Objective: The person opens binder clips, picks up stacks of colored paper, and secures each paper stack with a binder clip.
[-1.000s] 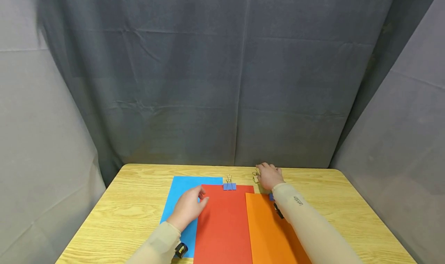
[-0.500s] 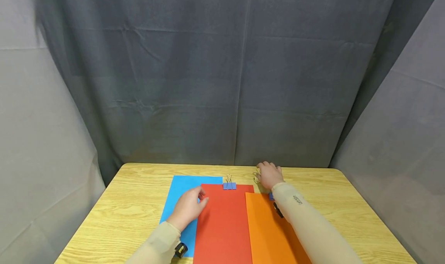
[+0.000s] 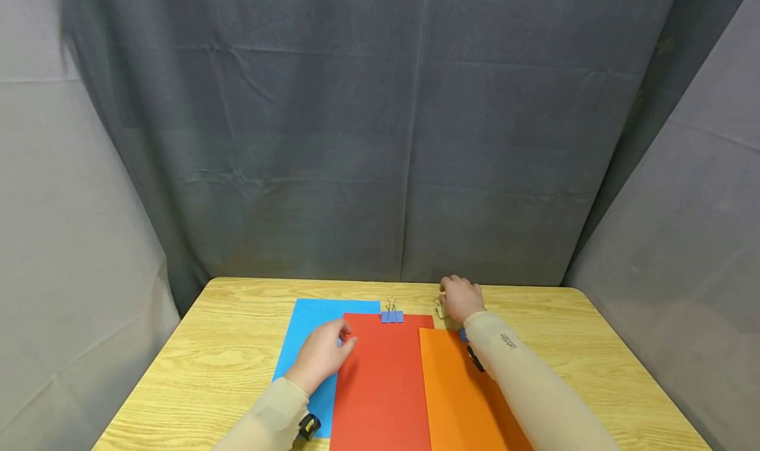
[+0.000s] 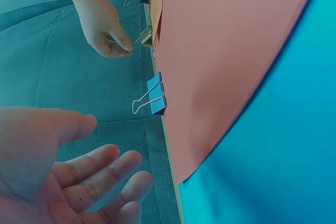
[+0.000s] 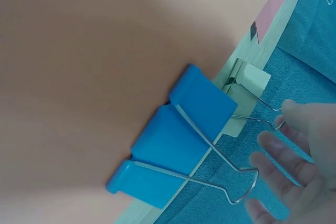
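My right hand (image 3: 463, 299) is at the far side of the table, its thumb and a finger pinching the wire handle of a pale yellow binder clip (image 5: 253, 82). In the right wrist view that clip lies just beyond a larger-looking blue binder clip (image 5: 184, 137), which is fastened on the orange paper (image 3: 463, 391). Another blue binder clip (image 3: 392, 317) grips the top edge of the red paper (image 3: 382, 378), handles up. Over the border of the red and blue paper (image 3: 309, 319), my left hand (image 3: 320, 352) holds nothing, fingers loosely bent.
The three papers overlap on a wooden table (image 3: 220, 345), blue at left, red in the middle, orange at right. A dark grey curtain (image 3: 309, 141) hangs behind the table's far edge. Pale cloth walls (image 3: 677, 253) stand at both sides.
The yellow binder clip has turned and shifted slightly to the right in my right hand's pinch. My left hand and the papers have stayed put.
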`<act>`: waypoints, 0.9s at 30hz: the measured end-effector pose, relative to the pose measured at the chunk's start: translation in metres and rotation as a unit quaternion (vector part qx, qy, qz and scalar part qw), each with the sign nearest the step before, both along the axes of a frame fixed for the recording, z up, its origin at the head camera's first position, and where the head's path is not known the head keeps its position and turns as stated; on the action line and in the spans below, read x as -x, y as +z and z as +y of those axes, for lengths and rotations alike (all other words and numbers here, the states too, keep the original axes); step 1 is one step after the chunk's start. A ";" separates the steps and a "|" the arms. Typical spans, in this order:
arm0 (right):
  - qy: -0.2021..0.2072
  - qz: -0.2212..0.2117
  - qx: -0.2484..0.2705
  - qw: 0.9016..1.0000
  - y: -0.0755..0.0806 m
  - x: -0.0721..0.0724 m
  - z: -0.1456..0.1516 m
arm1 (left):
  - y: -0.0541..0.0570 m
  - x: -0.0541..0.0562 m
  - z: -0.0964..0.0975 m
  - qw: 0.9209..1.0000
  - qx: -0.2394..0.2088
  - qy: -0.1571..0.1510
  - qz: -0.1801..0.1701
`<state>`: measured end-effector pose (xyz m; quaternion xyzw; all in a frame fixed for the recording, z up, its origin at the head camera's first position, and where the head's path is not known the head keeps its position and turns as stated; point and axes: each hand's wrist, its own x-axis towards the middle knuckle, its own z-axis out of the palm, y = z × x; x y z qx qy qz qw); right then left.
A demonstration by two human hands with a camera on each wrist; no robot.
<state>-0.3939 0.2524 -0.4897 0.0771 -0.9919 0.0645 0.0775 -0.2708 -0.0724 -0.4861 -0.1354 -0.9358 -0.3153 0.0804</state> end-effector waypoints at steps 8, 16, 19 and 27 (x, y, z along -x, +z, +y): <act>0.004 0.012 -0.005 1.000 0.000 0.001 0.001 | 0.000 0.001 0.001 1.000 0.001 -0.004 -0.010; 0.007 0.013 -0.012 1.000 0.000 0.002 0.000 | -0.001 0.001 0.003 1.000 0.000 -0.007 -0.015; 0.011 0.016 -0.013 1.000 -0.001 0.002 0.000 | -0.002 0.001 0.003 1.000 0.000 -0.006 -0.014; 0.020 0.027 -0.017 0.999 -0.003 0.003 0.002 | -0.001 -0.001 0.003 1.000 0.000 -0.008 -0.015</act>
